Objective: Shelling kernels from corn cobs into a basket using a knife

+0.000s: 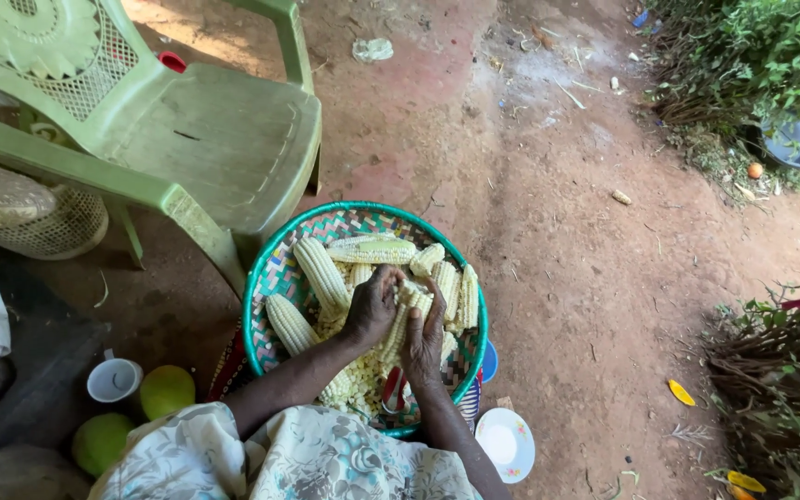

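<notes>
While over the basket (pixel 266 278), cob (pixel 406 310) between both hands (pixel 398 319).

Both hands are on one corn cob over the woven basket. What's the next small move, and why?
Probably push the left hand's thumb along the cob to strip another row of kernels. The right hand grips that cob from the other side, steadying it above the basket. Loose kernels already lie piled below, so what falls should land there; whole cobs wait beside it.
</notes>
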